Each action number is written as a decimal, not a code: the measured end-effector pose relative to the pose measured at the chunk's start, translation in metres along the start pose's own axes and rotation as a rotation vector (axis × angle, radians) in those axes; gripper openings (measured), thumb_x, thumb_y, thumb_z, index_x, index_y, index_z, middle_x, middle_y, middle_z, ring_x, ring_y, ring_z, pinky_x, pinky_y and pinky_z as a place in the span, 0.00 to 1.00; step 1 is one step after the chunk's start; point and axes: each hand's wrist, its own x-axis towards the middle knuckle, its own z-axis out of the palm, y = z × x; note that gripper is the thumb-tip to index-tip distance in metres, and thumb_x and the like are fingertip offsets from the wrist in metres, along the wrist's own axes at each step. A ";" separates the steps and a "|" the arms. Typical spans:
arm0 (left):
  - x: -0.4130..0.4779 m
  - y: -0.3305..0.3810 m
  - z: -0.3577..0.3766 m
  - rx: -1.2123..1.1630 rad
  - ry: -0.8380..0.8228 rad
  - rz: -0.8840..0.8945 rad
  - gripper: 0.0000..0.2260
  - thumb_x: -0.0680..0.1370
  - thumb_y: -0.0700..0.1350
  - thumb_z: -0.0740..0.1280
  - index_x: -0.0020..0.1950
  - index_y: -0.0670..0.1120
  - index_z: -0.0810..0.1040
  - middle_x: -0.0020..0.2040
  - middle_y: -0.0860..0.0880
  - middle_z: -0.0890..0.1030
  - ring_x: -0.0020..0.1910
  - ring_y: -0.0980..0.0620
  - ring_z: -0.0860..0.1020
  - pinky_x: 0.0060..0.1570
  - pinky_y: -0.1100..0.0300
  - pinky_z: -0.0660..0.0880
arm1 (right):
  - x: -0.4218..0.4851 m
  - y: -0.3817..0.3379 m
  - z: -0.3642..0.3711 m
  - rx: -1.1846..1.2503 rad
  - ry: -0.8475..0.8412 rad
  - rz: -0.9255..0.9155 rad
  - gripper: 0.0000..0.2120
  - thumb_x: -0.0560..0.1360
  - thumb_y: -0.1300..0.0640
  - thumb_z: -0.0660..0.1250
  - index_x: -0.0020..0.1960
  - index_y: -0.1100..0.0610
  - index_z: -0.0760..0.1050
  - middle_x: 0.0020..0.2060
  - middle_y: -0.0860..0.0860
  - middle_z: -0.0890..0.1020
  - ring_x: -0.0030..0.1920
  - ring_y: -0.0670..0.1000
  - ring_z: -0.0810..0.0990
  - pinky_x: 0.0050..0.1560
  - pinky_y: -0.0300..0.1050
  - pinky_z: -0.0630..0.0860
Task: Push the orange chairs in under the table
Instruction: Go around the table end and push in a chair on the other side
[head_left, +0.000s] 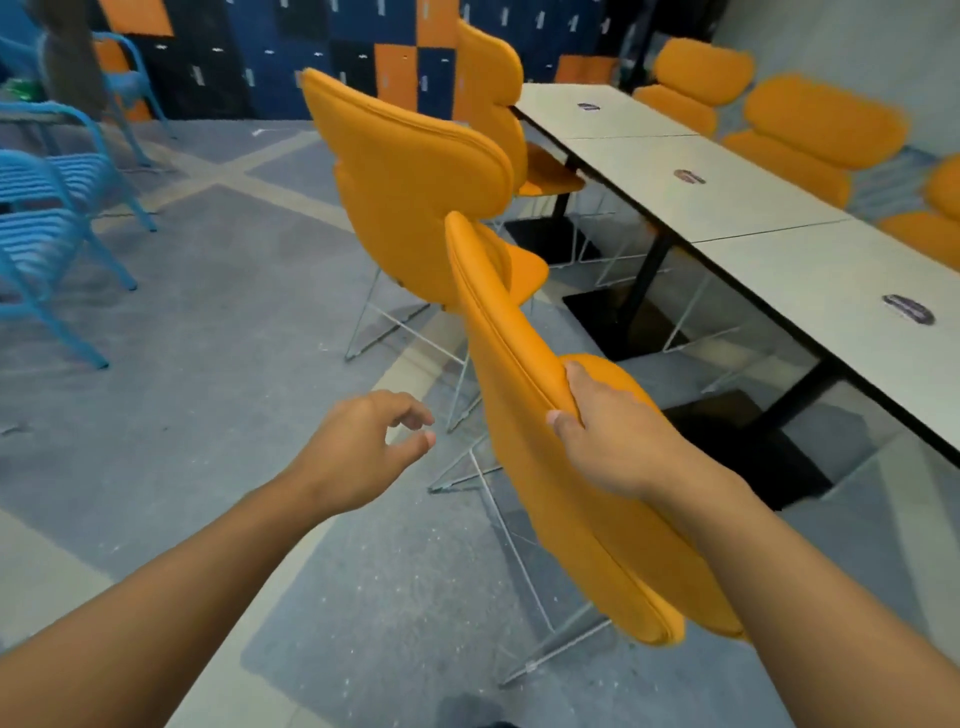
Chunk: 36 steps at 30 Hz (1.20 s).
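Head view: the right hand (602, 431) grips the top edge of the nearest chair (545, 441), whose backrest runs lengthwise away from the person, beside the desk (779, 260) on the right. The left hand (363, 447) hangs free, fingers loosely curled, just left of it. The push likely goes rightward.
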 end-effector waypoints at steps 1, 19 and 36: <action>0.005 -0.001 -0.004 0.000 -0.001 0.029 0.09 0.76 0.54 0.69 0.55 0.54 0.80 0.52 0.56 0.81 0.53 0.57 0.77 0.50 0.61 0.68 | -0.004 -0.003 0.001 -0.029 0.029 0.014 0.34 0.85 0.43 0.53 0.82 0.52 0.40 0.78 0.54 0.63 0.73 0.59 0.66 0.64 0.55 0.69; 0.173 0.035 -0.019 0.385 -0.388 0.655 0.44 0.67 0.65 0.72 0.78 0.61 0.52 0.79 0.55 0.54 0.78 0.50 0.45 0.74 0.40 0.46 | 0.013 -0.012 0.003 -0.019 0.124 0.174 0.36 0.80 0.35 0.58 0.81 0.47 0.50 0.72 0.48 0.71 0.67 0.54 0.72 0.64 0.52 0.71; 0.243 0.024 -0.004 0.502 -0.524 0.971 0.41 0.60 0.82 0.52 0.65 0.61 0.70 0.56 0.58 0.75 0.58 0.52 0.71 0.61 0.52 0.58 | 0.000 -0.054 0.031 -0.123 0.487 0.623 0.32 0.74 0.23 0.46 0.60 0.43 0.75 0.48 0.43 0.81 0.47 0.48 0.78 0.45 0.48 0.76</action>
